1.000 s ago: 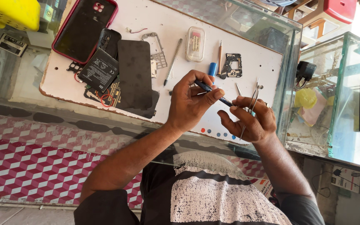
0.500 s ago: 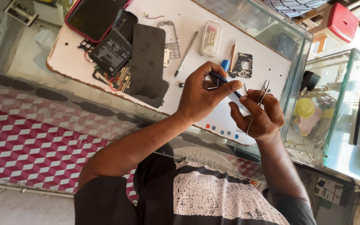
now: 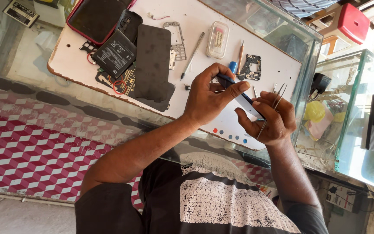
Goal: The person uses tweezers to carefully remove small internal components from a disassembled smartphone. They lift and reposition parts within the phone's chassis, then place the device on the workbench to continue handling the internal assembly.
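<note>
Both hands meet over the right end of a white work board point(image 3: 195, 17). My left hand point(image 3: 208, 97) pinches the upper end of a slim dark phone part point(image 3: 244, 100) between thumb and fingers. My right hand point(image 3: 270, 118) supports that part's lower end from below. It also keeps thin metal tweezers point(image 3: 277, 96) tucked between its fingers, tips pointing away from me. On the board to the left lie a black back cover point(image 3: 153, 56), a black battery point(image 3: 114, 54) and a red-cased phone point(image 3: 96, 17).
A small circuit board point(image 3: 252, 67), a blue-handled screwdriver point(image 3: 233, 66), a clear plastic case point(image 3: 217, 40), a metal keypad frame point(image 3: 177, 41) and a thin grey tool point(image 3: 192, 55) lie on the board. The board rests on a glass counter point(image 3: 308, 47). Another glass case point(image 3: 360, 108) stands to the right.
The view has shifted, so the board sits higher and further right in the picture. My hands stay together on the dark part, with my left thumb now stretched along its top.
</note>
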